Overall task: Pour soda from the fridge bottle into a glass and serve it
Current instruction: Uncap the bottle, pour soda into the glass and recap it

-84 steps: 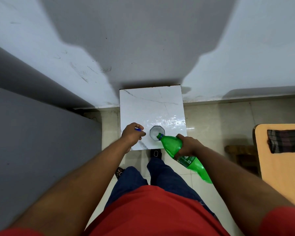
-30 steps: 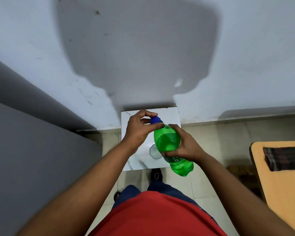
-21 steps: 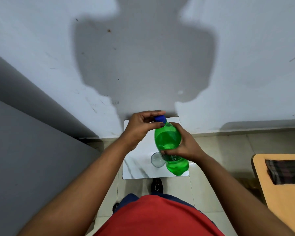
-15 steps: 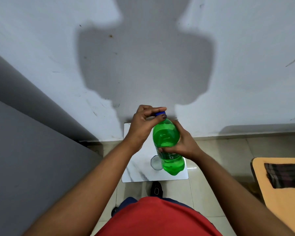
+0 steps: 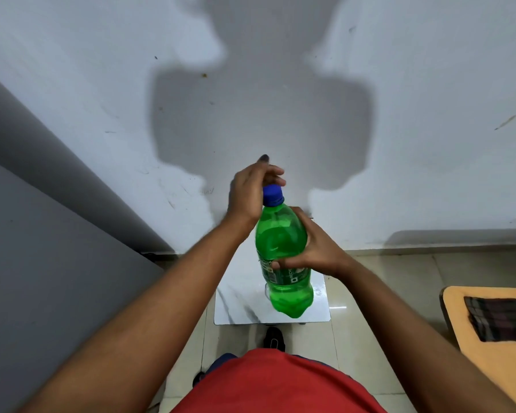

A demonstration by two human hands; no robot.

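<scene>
Table (image 5: 239,308) lower; bottle (image 5: 280,242) raised upright, cap (image 5: 272,194) on.

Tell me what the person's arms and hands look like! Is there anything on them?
The left arm and right arm are bare: no sleeves, watch or bracelet show. The left hand and right hand wear no gloves or rings that I can see. One nail on the left fingers looks dark, maybe painted. The red fabric shirt covers the body.

Marble surface (image 5: 242,305) below the fingers (image 5: 270,170), butted against white wall (image 5: 429,84). Orange table (image 5: 455,308) low and far right of fingers, dark checked cloth (image 5: 499,318) on it. Grey panel (image 5: 42,263) left. Tiled floor (image 5: 385,281).
</scene>
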